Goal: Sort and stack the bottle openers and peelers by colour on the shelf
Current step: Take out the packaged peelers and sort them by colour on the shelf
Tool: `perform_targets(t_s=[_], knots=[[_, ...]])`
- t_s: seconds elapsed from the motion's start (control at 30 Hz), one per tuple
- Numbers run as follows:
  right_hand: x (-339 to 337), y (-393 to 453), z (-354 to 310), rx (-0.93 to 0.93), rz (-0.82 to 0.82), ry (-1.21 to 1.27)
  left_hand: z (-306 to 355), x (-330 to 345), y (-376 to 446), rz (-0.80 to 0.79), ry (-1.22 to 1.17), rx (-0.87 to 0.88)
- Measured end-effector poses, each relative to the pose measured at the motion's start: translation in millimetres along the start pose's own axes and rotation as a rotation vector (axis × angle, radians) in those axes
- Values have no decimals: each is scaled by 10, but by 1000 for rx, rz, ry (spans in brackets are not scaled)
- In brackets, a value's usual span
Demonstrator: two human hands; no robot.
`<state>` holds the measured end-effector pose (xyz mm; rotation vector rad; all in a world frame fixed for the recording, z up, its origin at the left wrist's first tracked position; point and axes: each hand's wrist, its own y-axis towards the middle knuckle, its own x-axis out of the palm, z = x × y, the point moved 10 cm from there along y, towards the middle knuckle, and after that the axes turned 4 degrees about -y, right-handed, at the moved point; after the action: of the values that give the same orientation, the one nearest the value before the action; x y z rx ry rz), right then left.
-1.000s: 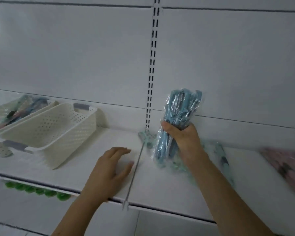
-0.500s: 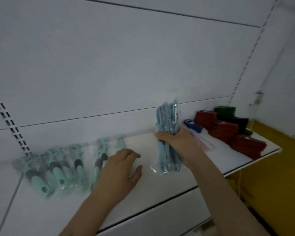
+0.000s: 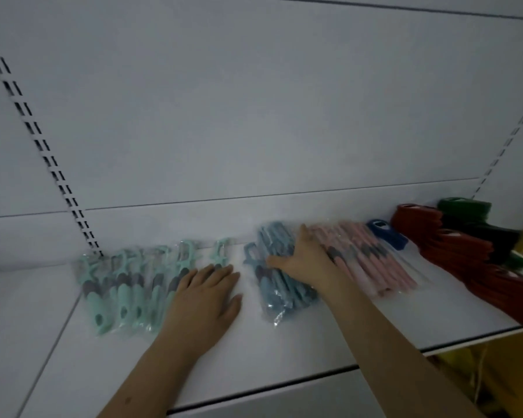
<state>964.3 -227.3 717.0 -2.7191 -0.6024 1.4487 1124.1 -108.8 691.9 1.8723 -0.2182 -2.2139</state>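
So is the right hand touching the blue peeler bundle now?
Touching. The head view shows the right hand lying flat on the blue peeler bundle, fingers spread across its top.

The smooth, matt white shelf board [image 3: 284, 351] looks like painted metal. Glossy, crinkled clear plastic wrap covers the mint-green plastic peelers [image 3: 124, 291], the blue plastic peelers [image 3: 280, 289] and the pink plastic peelers [image 3: 375, 267].

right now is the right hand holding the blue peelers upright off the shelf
No, the blue peelers lie flat on the shelf with the right hand pressing on them.
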Motion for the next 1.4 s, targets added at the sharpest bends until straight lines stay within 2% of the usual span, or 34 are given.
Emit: perform_targets(t_s=[0.1, 0.37, 0.63, 0.73, 0.77, 0.83, 0.9, 0.93, 1.0, 1.03, 1.1, 1.17, 1.27, 1.4], knots=[[7, -70, -1, -67, 43, -268, 8, -30, 5, 3, -12, -13], [434, -351, -138, -119, -27, -466, 9, -63, 20, 0, -42, -38], [619, -254, -311, -82, -33, -453, -185, -115, -46, 7, -79, -56], [564, -221, -286, -55, -53, -451, -177, -175, -56, 11, -197, -52], [523, -235, -278, -56, -35, -458, -147, -219, -47, 11, -266, -48], [373, -304, -448, -124, 99, -418, -159, -410, -89, 61, -355, -56], [228, -475, -804, -312, 246, -210, -324, -697, -212, 247, -396, -130], [209, -578, -1000, -397, 256, -77, -499, -851, -332, 377, -404, -226], [333, -705, -1284, -451, 117, 125, -938, -1070, -639, 563, -411, -509], [495, -707, -1334, -398, -26, 176, -1140, -1105, -769, 570, -417, -659], [864, -731, -1390, -265, -309, 187, -1485, -978, -925, 380, -427, -934], [1052, -644, -1389, -203, -355, 142, -1622, -781, -979, 110, -428, -1079], [1229, -548, -1468, -124, -381, 297, -1669, -673, -892, -50, -398, -1066], [1447, -384, -1521, 46, -418, 725, -1706, -619, -815, -152, -386, -1031]])
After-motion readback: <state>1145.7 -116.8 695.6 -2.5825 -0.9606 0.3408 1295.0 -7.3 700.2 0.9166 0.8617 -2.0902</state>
